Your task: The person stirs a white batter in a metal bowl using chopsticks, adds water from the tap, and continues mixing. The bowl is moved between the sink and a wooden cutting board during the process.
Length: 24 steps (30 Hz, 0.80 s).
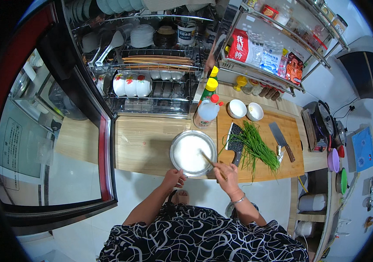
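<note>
A round metal bowl (172,157) stands near the front edge of the counter. White contents (191,154), either powder or liquid, fill much of it. My left hand (174,179) is at the bowl's near left rim, thumb on the edge and fingers curled below. In my right hand (228,178) are wooden chopsticks (208,159), held at a slant with their tips in the white contents. Right of the bowl lies a wooden cutting board (271,175). It carries a bunch of green chives (259,149), a dark-bladed cleaver (235,139) and a second knife (279,136).
Two small white bowls (237,109) stand at the board's back edge. A plastic bottle with a red cap (207,113) is behind the metal bowl. An open framed glass door (106,157) juts out on the left. Dish racks (153,113) rise behind the counter. A portable stove (314,131) is far right.
</note>
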Motion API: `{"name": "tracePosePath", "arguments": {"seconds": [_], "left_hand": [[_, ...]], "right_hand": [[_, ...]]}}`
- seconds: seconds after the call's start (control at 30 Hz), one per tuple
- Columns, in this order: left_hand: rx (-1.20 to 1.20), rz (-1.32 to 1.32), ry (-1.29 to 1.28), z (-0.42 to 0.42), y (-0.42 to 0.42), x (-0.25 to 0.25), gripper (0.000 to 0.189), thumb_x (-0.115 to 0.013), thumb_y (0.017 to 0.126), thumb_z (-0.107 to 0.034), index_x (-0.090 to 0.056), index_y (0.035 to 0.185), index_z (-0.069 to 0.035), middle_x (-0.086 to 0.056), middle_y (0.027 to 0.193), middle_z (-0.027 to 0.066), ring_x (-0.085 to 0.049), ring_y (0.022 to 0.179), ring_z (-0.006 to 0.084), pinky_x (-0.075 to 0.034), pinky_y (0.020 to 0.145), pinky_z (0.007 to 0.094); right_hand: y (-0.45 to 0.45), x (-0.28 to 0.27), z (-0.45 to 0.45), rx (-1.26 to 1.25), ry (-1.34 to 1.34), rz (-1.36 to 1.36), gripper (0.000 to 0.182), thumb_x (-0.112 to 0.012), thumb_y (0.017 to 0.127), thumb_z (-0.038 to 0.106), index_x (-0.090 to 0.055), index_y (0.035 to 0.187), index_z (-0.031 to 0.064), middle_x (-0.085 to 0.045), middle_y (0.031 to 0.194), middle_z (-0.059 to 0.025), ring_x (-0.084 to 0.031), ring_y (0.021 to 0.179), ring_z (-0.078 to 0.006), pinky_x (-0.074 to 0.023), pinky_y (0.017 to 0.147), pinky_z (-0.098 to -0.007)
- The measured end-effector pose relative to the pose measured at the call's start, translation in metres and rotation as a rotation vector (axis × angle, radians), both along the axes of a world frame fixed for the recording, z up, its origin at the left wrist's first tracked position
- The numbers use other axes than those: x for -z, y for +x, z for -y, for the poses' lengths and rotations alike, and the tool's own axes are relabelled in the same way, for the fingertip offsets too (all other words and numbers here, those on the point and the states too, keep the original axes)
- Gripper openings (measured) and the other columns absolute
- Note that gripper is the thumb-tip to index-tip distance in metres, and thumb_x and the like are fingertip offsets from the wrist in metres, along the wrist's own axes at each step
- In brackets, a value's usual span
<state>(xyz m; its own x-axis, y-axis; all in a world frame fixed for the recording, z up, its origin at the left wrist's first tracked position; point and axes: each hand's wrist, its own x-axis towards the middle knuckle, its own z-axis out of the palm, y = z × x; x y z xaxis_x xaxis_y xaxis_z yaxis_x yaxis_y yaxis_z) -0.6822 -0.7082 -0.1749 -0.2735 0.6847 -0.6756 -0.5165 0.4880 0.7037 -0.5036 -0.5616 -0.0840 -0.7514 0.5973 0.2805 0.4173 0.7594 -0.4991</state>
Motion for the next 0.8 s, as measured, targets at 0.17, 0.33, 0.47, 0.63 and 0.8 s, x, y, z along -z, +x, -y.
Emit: {"name": "tracePosePath", "arguments": {"seconds": [0.17, 0.33, 0.47, 0.63, 0.8], "left_hand": [[0.014, 0.015, 0.037, -0.001, 0.002, -0.003, 0.032, -0.046, 0.091, -0.032, -0.056, 0.079, -0.004, -0.058, 0.07, 0.004, -0.053, 0.054, 0.0114, -0.046, 0.048, 0.0276], [-0.008, 0.016, 0.016, 0.002, 0.0, 0.003, 0.031, -0.047, 0.091, -0.032, -0.056, 0.08, -0.005, -0.058, 0.069, 0.0031, -0.053, 0.054, 0.0108, -0.045, 0.048, 0.0272], [-0.006, 0.017, 0.016, 0.002, -0.001, 0.001, 0.03, -0.047, 0.091, -0.033, -0.056, 0.08, -0.006, -0.057, 0.069, 0.0026, -0.052, 0.053, 0.0104, -0.045, 0.047, 0.0268], [0.037, 0.006, 0.002, -0.001, -0.002, 0.0, 0.029, -0.046, 0.092, -0.033, -0.054, 0.083, -0.006, -0.056, 0.07, 0.0026, -0.053, 0.055, 0.0115, -0.046, 0.049, 0.0295], [0.027, -0.006, 0.008, 0.002, -0.004, -0.004, 0.029, -0.047, 0.091, -0.033, -0.054, 0.084, -0.006, -0.057, 0.071, 0.0029, -0.053, 0.055, 0.0115, -0.046, 0.048, 0.0288]], "right_hand": [[0.001, 0.025, -0.009, -0.036, -0.244, -0.073, 0.018, -0.06, 0.083, 0.021, -0.064, 0.097, 0.0118, -0.065, 0.088, -0.0057, -0.059, 0.088, -0.0205, -0.0352, 0.08, -0.0336], [0.007, -0.012, -0.004, -0.122, -0.331, 0.103, 0.016, -0.059, 0.083, 0.023, -0.066, 0.096, 0.0149, -0.066, 0.09, -0.0025, -0.058, 0.092, -0.0182, -0.0249, 0.097, -0.0417], [0.015, -0.01, -0.022, 0.065, -0.31, 0.144, 0.018, -0.058, 0.084, 0.027, -0.067, 0.095, 0.0165, -0.066, 0.091, -0.002, -0.059, 0.092, -0.0191, -0.0174, 0.102, -0.0494], [-0.008, -0.001, -0.012, 0.055, -0.215, 0.04, 0.017, -0.058, 0.084, 0.028, -0.067, 0.093, 0.0165, -0.066, 0.091, -0.0029, -0.06, 0.091, -0.0198, -0.0162, 0.101, -0.0531], [-0.006, -0.028, -0.005, -0.114, -0.307, 0.243, 0.017, -0.058, 0.084, 0.026, -0.065, 0.097, 0.017, -0.065, 0.09, -0.0029, -0.06, 0.09, -0.019, -0.0163, 0.101, -0.0526]]}}
